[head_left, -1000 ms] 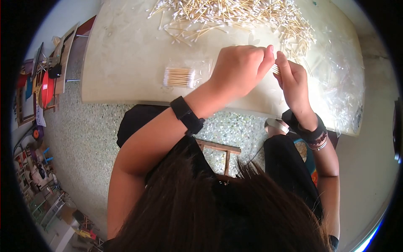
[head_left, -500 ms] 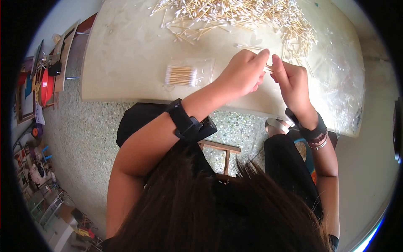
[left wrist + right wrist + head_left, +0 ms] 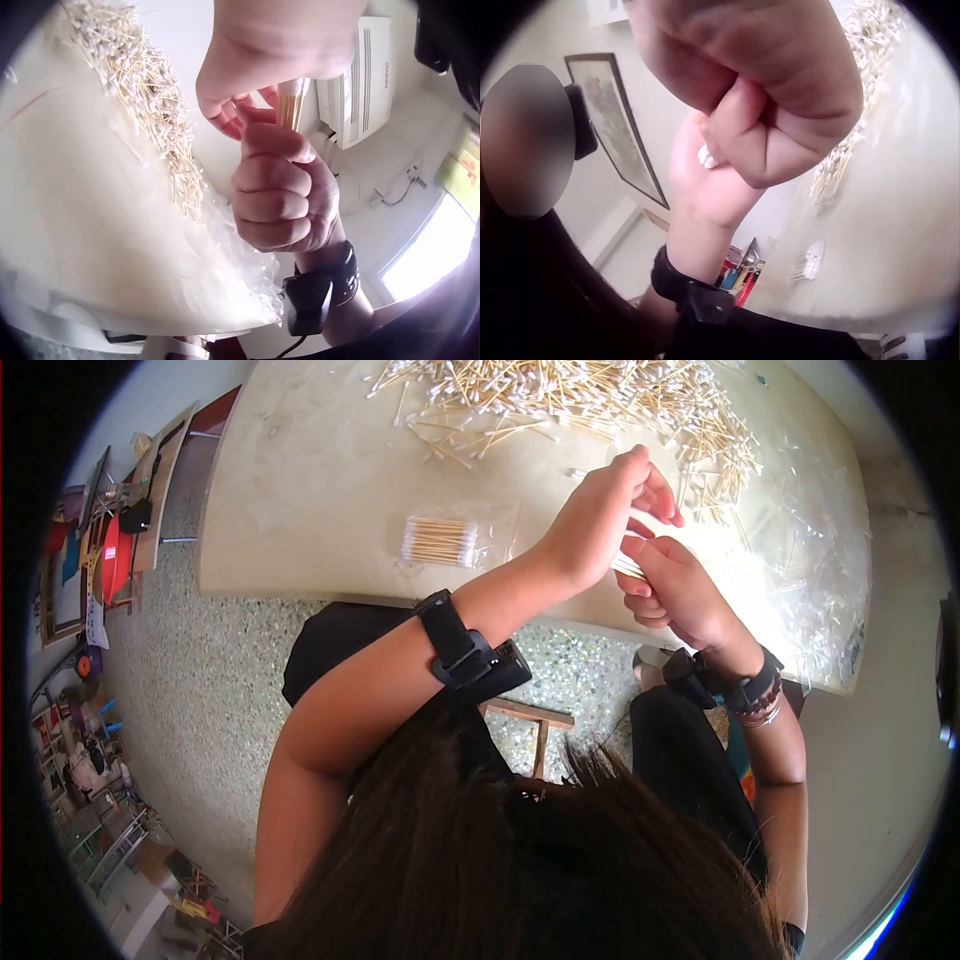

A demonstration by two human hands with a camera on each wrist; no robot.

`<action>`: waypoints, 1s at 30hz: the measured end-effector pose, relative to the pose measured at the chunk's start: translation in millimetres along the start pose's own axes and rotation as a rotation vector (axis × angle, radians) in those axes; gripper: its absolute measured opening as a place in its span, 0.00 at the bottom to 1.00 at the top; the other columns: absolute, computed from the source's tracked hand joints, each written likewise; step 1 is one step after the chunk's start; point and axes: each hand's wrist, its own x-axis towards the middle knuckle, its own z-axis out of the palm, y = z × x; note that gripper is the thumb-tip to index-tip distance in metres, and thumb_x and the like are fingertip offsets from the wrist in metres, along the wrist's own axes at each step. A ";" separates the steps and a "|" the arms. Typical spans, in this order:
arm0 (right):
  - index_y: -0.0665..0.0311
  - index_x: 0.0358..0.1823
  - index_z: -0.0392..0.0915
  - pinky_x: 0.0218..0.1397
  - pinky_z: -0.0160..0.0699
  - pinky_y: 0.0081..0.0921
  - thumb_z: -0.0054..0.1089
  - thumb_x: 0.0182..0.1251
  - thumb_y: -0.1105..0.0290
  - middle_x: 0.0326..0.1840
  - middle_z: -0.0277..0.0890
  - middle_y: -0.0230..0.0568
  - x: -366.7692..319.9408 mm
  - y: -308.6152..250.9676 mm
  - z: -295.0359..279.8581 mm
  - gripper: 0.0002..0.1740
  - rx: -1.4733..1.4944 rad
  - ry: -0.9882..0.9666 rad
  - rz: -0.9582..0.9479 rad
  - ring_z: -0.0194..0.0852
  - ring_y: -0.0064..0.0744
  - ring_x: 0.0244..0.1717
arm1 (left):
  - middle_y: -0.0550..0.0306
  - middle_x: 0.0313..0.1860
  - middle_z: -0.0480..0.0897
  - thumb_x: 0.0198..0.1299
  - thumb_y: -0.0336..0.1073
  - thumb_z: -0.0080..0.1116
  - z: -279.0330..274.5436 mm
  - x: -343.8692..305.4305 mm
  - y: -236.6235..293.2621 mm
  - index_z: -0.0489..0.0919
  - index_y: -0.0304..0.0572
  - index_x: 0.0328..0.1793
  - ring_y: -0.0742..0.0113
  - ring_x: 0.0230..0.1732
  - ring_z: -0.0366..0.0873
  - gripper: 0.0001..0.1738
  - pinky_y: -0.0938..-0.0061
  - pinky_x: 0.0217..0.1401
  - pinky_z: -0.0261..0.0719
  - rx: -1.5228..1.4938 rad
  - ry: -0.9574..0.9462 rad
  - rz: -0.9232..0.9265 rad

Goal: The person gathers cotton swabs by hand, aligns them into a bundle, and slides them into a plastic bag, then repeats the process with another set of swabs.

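Observation:
A small bundle of cotton swabs (image 3: 291,109) is gripped in my right hand (image 3: 678,588), its fingers curled into a fist round the sticks. The white swab tips (image 3: 706,156) stick out of the fist and meet the palm of my left hand (image 3: 608,508). That left hand is held up over the table, fingers extended and loosely bent beyond the right thumb. Most of the bundle's length is hidden inside the fist. To the left on the table (image 3: 300,490) lies a clear packet of cotton swabs (image 3: 440,542), lined up in a row.
A large loose heap of cotton swabs (image 3: 580,395) covers the table's far side. Crumpled clear plastic bags (image 3: 805,575) spread along the right. One stray swab (image 3: 577,473) lies near my left hand. The table's front edge runs just below both hands.
Pinching fingertips of the left hand have come off the swabs and spread, and its palm has turned to the swab ends. The right hand has moved down and left, rotating with the bundle.

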 end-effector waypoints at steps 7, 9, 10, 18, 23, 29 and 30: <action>0.62 0.16 0.69 0.17 0.48 0.16 0.46 0.73 0.54 0.12 0.59 0.23 5.3 5.3 4.1 0.27 -0.222 0.170 -0.077 0.50 0.13 0.12 | 0.57 0.36 0.76 0.70 0.53 0.30 0.1 -8.3 -17.2 0.72 0.41 0.35 0.68 0.43 0.73 0.26 0.71 0.54 0.67 0.013 0.080 -0.158; 0.62 0.17 0.69 0.17 0.50 0.16 0.47 0.73 0.54 0.13 0.59 0.23 3.4 8.7 4.8 0.27 -0.278 0.168 -0.098 0.51 0.13 0.13 | 0.58 0.36 0.76 0.71 0.51 0.30 1.2 -12.7 -18.3 0.73 0.40 0.35 0.70 0.42 0.72 0.26 0.72 0.52 0.70 0.119 0.091 -0.110; 0.63 0.17 0.70 0.18 0.51 0.16 0.47 0.73 0.54 0.13 0.60 0.23 2.2 11.2 5.6 0.27 -0.333 0.168 -0.119 0.52 0.13 0.14 | 0.58 0.36 0.76 0.71 0.51 0.30 0.7 -15.0 -18.0 0.73 0.40 0.35 0.70 0.42 0.72 0.26 0.72 0.52 0.70 0.119 0.092 -0.110; 0.64 0.17 0.72 0.18 0.51 0.17 0.48 0.72 0.52 0.12 0.59 0.22 6.8 18.4 11.3 0.28 -0.359 0.157 -0.126 0.52 0.12 0.14 | 0.57 0.29 0.76 0.71 0.53 0.38 -26.0 -29.5 5.3 0.72 0.40 0.35 0.67 0.34 0.75 0.24 0.72 0.39 0.74 0.577 0.157 -0.076; 0.63 0.16 0.71 0.17 0.50 0.18 0.48 0.72 0.50 0.10 0.57 0.21 14.8 25.0 2.3 0.29 -0.360 0.160 -0.080 0.50 0.12 0.13 | 0.49 0.28 0.80 0.61 0.48 0.56 -56.9 -41.9 28.3 0.74 0.41 0.36 0.52 0.29 0.78 0.17 0.64 0.31 0.74 1.411 0.246 -0.192; 0.64 0.16 0.71 0.18 0.50 0.19 0.47 0.72 0.49 0.11 0.56 0.22 20.3 38.5 -0.1 0.30 -0.493 0.216 -0.062 0.49 0.13 0.15 | 0.42 0.30 0.80 0.55 0.40 0.61 -59.3 -54.9 7.6 0.69 0.35 0.47 0.44 0.37 0.79 0.20 0.56 0.37 0.75 1.396 0.203 -0.347; 0.64 0.16 0.71 0.18 0.50 0.19 0.47 0.72 0.49 0.11 0.56 0.22 19.9 37.6 -0.3 0.30 -0.500 0.220 -0.065 0.49 0.13 0.15 | 0.42 0.30 0.80 0.55 0.40 0.61 -61.0 -53.7 4.7 0.69 0.35 0.47 0.44 0.37 0.79 0.20 0.56 0.37 0.75 1.393 0.206 -0.340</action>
